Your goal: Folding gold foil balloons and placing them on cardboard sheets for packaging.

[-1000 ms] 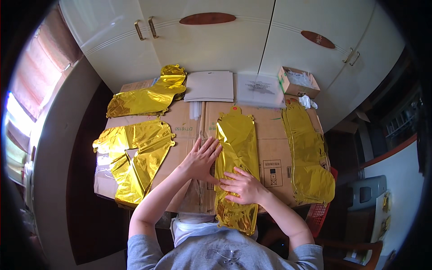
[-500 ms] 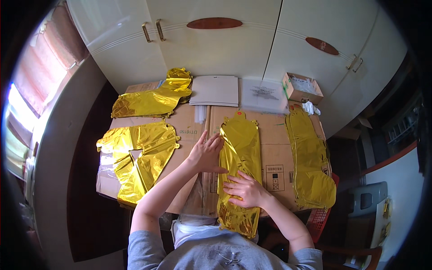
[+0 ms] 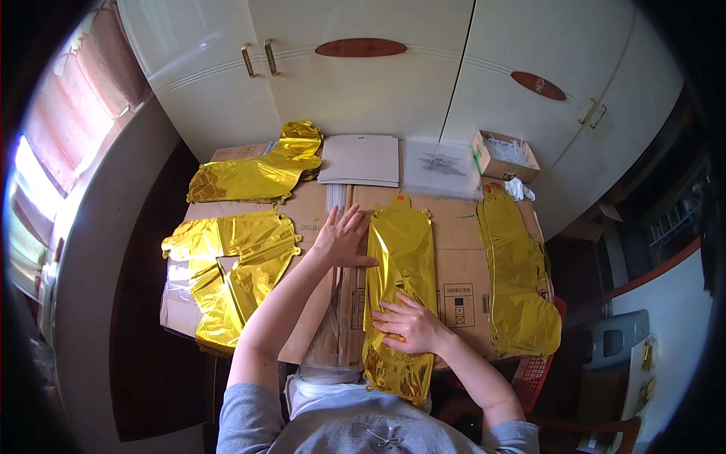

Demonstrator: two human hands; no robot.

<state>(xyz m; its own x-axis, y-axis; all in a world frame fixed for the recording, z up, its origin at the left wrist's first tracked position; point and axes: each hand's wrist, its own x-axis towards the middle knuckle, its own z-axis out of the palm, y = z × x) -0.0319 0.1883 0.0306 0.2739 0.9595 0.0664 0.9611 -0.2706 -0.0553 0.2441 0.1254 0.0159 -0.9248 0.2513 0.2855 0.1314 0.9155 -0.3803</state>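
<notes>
The long gold foil balloon lies flat and uninflated on the cardboard-covered table, running from 12 to 6 o'clock just in front of the person. The right hand presses on its lower half, fingers spread flat and gripping nothing; the left hand rests open-palmed at its 9 o'clock edge, near the top. This looks like smoothing the foil out. Next would likely come a firm, even stroke along its length.
</notes>
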